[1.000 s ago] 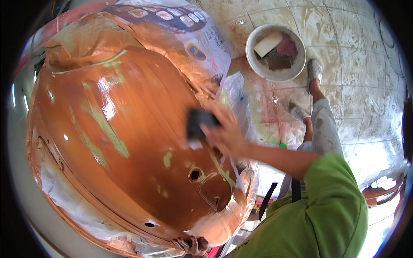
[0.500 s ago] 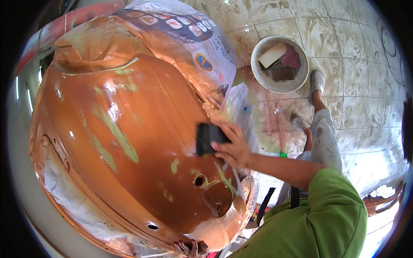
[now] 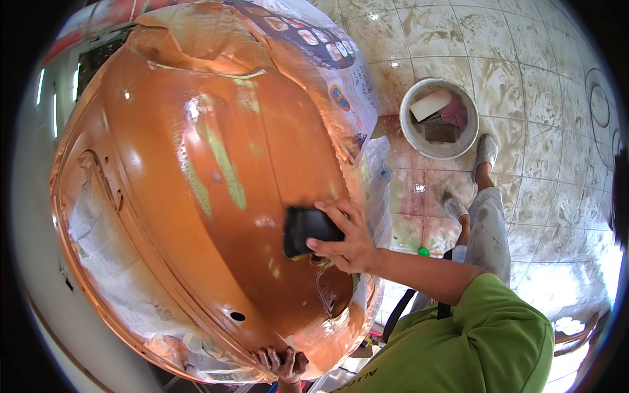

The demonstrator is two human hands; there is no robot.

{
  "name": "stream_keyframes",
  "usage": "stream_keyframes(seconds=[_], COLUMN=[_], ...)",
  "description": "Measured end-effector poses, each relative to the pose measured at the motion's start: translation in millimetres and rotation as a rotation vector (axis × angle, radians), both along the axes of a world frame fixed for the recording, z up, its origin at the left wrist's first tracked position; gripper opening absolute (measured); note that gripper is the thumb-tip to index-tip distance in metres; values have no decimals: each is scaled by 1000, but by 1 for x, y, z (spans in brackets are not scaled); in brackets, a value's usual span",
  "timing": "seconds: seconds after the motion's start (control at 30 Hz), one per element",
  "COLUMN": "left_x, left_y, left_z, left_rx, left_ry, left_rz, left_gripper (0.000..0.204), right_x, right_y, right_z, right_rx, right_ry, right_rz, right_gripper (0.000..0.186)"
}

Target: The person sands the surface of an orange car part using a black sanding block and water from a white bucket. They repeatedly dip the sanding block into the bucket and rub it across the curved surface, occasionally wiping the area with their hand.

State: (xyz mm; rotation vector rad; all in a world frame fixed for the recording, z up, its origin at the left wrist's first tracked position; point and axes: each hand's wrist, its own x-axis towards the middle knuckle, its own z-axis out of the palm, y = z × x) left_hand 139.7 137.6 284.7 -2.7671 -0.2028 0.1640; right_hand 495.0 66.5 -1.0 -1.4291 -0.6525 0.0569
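Note:
A large curved car body panel, coated orange-brown with pale green streaks, fills the left and middle. My right hand grips a black sanding block between thumb and fingers. The block's flat side lies against the panel's right part and partly covers a round hole. At the panel's lower edge, my left hand rests with its fingers spread on the surface and no object in it. The fingertips of the left hand look dark and stained.
Printed masking paper and plastic film border the panel. On the wet tiled floor at the upper right stands a round basin holding a white block and a pink cloth. My feet are beside it.
The sanding block has moved down the panel and now partly covers the round hole. My left hand shows more, its fingers spread on the edge. The whole view has shifted somewhat.

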Motion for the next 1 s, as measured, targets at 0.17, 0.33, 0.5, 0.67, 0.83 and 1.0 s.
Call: stream_keyframes(seconds=[0.17, 0.33, 0.5, 0.67, 0.83, 1.0], left_x=[11, 6, 5, 18, 13, 21], left_y=[0, -1, -4, 3, -7, -8], left_z=[-4, -9, -9, -9, -11, 0], left_rx=[-6, 4, 13, 22, 16, 17], left_ry=[-24, -65, -62, -68, -53, -46], left_rz=[-22, 1, 29, -6, 45, 31], left_gripper=[51, 49, 47, 45, 44, 46], right_x=[176, 179, 32, 224, 94, 112], right_y=[87, 106, 19, 106, 59, 51], right_z=[21, 46, 54, 61, 61, 49], right_rx=[64, 35, 42, 45, -18, 58], right_ry=[-32, 20, 23, -34, 47, -59], right_rz=[-175, -327, -16, -245, -180, -58], right_gripper=[37, 36, 42, 34, 39, 42])
